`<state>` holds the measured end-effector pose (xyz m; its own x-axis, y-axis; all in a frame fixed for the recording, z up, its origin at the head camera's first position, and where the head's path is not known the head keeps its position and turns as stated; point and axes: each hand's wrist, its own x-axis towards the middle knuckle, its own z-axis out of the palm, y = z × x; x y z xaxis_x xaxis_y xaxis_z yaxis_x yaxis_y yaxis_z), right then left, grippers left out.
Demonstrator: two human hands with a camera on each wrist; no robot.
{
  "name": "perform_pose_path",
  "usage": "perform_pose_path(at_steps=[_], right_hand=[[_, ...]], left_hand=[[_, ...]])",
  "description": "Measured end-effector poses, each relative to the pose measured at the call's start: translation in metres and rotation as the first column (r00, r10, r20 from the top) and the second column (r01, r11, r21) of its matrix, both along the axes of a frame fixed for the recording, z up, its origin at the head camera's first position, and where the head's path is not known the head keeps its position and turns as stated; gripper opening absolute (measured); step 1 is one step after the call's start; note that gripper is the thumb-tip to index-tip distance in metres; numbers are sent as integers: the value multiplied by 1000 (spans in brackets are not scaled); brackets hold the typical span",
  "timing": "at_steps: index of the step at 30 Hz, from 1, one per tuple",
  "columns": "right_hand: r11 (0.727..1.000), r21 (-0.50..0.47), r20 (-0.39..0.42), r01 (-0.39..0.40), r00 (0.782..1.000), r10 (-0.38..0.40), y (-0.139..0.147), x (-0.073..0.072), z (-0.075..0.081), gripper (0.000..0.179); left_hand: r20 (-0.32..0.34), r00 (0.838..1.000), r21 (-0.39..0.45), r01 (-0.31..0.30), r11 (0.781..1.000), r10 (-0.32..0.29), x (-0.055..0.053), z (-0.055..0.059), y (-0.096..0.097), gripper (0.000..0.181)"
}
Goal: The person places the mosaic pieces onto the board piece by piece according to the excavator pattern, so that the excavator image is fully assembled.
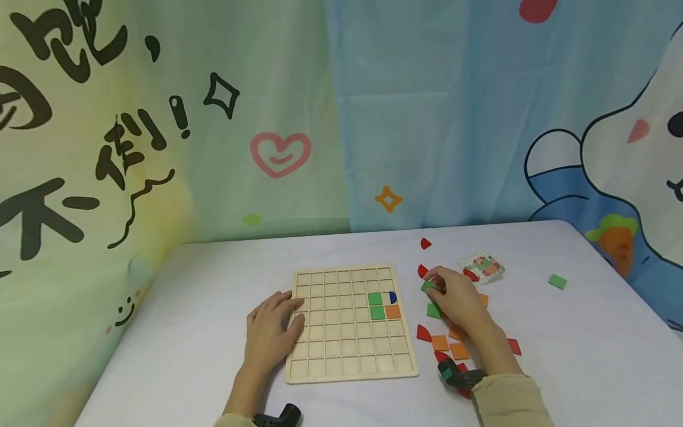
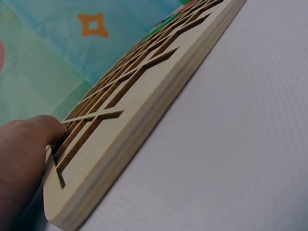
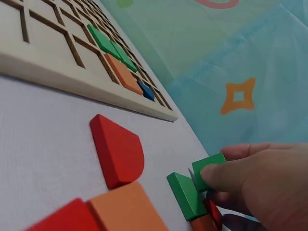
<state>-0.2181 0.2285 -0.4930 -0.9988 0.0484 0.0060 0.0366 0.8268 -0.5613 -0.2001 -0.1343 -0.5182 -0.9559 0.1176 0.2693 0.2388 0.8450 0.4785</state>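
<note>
My right hand (image 1: 459, 299) pinches a green square tile (image 3: 202, 167) between thumb and fingers, just above another green tile (image 3: 185, 195). A wooden grid board (image 1: 332, 349) lies on the table, left of that hand. In its right-hand columns sit two green squares (image 1: 376, 305), an orange square (image 1: 392, 311) and a blue rounded tile (image 1: 393, 298). My left hand (image 1: 273, 329) rests at the board's left edge, the thumb (image 2: 45, 129) touching its top in the left wrist view. Red rounded tiles (image 3: 115, 151) and orange squares (image 1: 440, 343) lie around the right hand.
A small patterned card (image 1: 488, 268) lies at the back right, with a red tile (image 1: 471, 274) overlapping its edge. One green tile (image 1: 557, 281) sits far right, and a red one (image 1: 425, 243) near the back. A printed curtain (image 1: 427, 118) hangs behind the white table (image 1: 213, 296).
</note>
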Motion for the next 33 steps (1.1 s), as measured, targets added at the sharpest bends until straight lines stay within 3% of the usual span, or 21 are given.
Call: perform_pose_path(at_steps=[8,16,24,28,33], right_hand=[[1000,-8,-59,11,998,-12,-8,3,4,29],[997,-48,-25,67,997,-68,-20,5,12,21],[999,-53,45,2,999,0,-42,10,31,17],[992,-119,28,-47,998,51,-57,13,35,16],[979,-133,-55,-156,987,150,-75,17,27,13]], left_hand=[[-22,1000,-2,8,1000,-8,-1,-1,0,31],[-30,1000,2,8,1000,-8,-2,-1,1,31],[-10,1000,-3,8,1000,-8,-3,-1,0,30],[-2,1000,-3,0,1000,0,-3,0,-1,30],[17,1000,-9,-8,1000,8,-2,-1,-1,31]])
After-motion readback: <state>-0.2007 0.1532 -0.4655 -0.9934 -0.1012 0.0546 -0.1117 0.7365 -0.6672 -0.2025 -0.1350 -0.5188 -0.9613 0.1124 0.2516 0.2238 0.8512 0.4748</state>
